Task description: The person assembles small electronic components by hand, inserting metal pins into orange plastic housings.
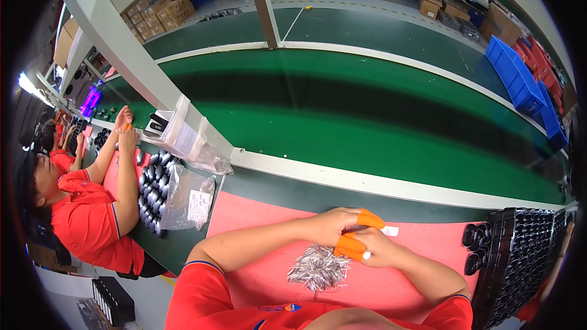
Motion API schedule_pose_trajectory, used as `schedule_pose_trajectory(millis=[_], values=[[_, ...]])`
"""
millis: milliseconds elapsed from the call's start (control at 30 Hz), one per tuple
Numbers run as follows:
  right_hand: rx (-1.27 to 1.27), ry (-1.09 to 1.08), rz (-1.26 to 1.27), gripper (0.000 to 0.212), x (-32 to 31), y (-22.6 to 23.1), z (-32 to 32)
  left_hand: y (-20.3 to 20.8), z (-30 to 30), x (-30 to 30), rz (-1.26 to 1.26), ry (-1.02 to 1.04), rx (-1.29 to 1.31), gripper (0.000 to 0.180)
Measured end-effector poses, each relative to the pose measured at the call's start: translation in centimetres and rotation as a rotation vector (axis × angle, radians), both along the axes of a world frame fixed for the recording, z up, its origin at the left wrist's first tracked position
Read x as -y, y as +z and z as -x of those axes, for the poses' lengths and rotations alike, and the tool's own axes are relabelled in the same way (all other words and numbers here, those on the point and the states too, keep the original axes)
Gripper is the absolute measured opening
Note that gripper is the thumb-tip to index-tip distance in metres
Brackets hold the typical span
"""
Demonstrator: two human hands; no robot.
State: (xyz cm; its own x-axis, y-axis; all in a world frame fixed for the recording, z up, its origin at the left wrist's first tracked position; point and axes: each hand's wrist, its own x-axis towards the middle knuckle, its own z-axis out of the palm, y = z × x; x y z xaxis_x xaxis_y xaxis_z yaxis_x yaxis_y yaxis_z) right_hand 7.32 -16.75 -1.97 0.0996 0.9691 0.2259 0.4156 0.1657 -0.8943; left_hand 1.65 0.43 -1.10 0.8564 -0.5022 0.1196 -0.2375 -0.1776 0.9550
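My left hand (335, 225) and my right hand (380, 248) meet above the pink mat (257, 215), with orange finger cots on some fingertips. The fingers of both are closed together, and what they pinch is mostly hidden. A small white piece (391, 231) shows just beyond the fingers; I cannot tell whether it is held or lies on the mat. Another small white spot shows at the right hand's fingers. Close by, on the near side of my hands, lies a loose heap of thin silver metal pins (317, 269).
Stacked black trays (520, 263) stand at the right, beside several dark oval parts (474, 248). A green conveyor belt (342, 110) runs beyond a white rail. At left are a clear plastic bag (183, 198), dark rounded shells (154, 189) and a co-worker in red (92, 220). Blue bins (516, 76) stand far right.
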Motion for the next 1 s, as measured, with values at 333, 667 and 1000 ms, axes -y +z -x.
schedule_pose_trajectory(millis=[333,667,1000], values=[[0.017,-0.005,0.028,0.024,0.2,-1.3,0.0,0.4,0.0,0.1,0.017,0.028,-0.036,0.065],[0.02,-0.014,0.053,0.023,0.3,-0.6,0.1,0.5,0.1,0.1,-0.014,0.016,0.009,0.061],[0.028,-0.021,0.03,0.012,0.2,-0.7,0.1,0.3,-0.1,0.0,-0.023,-0.002,0.01,0.062]])
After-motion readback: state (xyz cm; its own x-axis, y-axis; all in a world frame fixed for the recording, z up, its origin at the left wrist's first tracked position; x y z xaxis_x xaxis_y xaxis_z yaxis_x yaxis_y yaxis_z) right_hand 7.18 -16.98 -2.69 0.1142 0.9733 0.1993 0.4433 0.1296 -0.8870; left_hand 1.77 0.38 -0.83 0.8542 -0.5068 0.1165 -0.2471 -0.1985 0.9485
